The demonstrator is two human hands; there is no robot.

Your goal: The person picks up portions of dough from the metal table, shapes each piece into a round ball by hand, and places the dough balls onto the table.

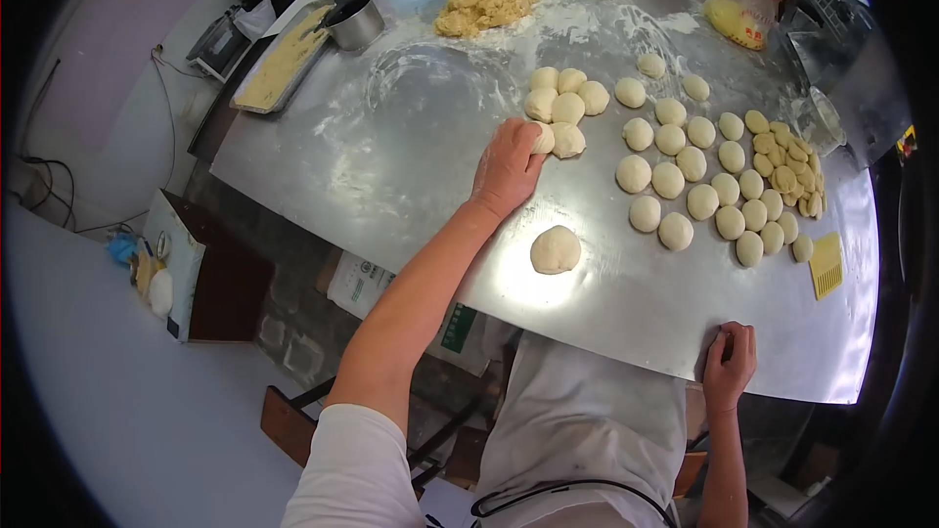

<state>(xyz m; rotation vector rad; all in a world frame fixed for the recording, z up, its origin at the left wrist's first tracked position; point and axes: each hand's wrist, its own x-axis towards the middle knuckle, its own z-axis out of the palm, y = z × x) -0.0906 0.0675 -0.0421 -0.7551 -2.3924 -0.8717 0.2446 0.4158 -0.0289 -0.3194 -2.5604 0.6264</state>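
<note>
My left hand (511,164) reaches over the metal table, its fingers closed round a dough ball (543,139) at the lower left of a cluster of touching dough balls (567,109). A single larger dough ball (556,250) lies nearer the front edge, below that hand. My right hand (731,357) rests at the table's front edge with its fingers curled; whether anything is inside them is hidden. Many separate dough balls (668,180) are spread right of the cluster.
The metal table (333,166) carries a yellow dough mass (483,4), a metal pot (356,22), a tray of yellow filling (279,64), flattened dough pieces (787,168), a yellow scraper (827,265) and a plastic bag (738,13).
</note>
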